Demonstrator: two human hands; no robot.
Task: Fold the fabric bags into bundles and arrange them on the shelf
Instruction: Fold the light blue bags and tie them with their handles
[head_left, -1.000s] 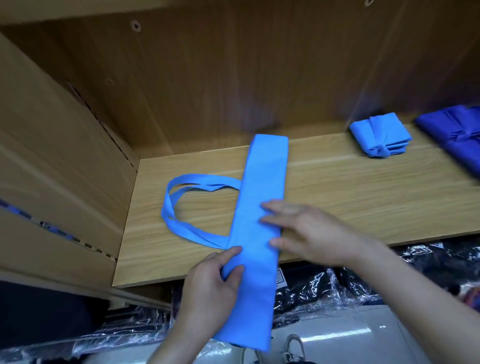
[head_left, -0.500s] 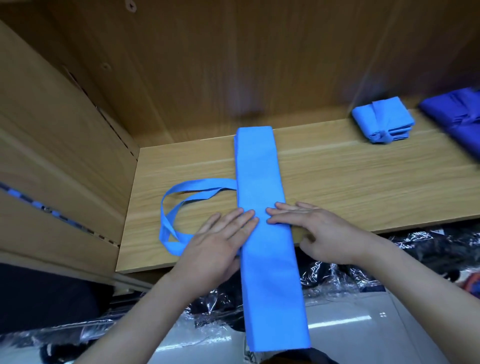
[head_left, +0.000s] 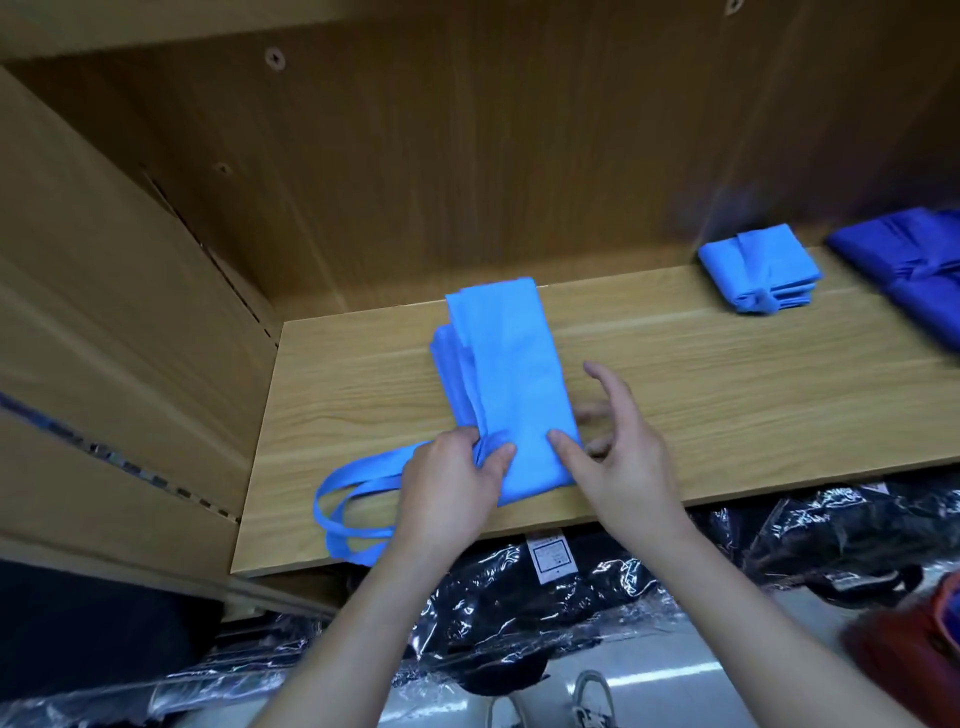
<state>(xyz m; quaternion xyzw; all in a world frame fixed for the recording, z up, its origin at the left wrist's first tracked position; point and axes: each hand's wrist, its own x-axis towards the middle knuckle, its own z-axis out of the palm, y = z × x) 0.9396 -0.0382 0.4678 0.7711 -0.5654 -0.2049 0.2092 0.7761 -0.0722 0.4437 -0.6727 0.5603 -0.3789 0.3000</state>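
The bag is lying on the shelf near its front edge, doubled into a thick strip, with layered edges showing along its left side. Its handles are trailing out to the left and looping over the shelf's lip. The left grip is pinching the strip's near left corner, thumb on top and fingers curling at the edge where the handles are coming out. The right grip is holding nothing: its thumb is pressing down on the near right corner while its other fingers are spreading loosely above the wood.

The danger, as I am judging it, is coming from the springy cloth. If the thumb is lifting off before the next fold is made, the layers are likely to slide apart. The dangling handles could also be dragging the strip toward the edge.

A finished bundle is sitting well apart at the back right, with a dark blue bundle just beyond it. The shelf is showing pale wood grain, boxed by a back panel and a left wall; wrapped black goods are lying underneath.
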